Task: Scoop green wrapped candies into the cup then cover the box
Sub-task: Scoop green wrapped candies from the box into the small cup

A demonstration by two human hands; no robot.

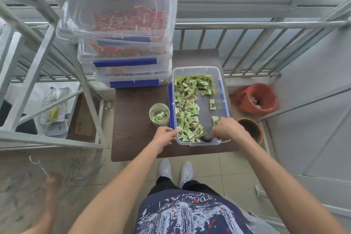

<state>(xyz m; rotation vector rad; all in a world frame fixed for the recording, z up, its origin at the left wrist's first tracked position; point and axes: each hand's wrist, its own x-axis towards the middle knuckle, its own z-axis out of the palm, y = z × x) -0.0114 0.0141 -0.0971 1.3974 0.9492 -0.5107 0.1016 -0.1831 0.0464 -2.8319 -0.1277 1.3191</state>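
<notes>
Your left grip (164, 135) pinches the box (224, 99) rim's near-left corner; your right grip (226, 129), curled, state unclear, inside its near-right corner.

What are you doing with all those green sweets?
A person stands at a small table with an open clear box of green candies. The left hand is at the box's near left corner, and the right hand reaches into the near right end, by a dark thing that could be a scoop. A cup left of the box already has a few candies in it. The box has no lid on yet.
</notes>
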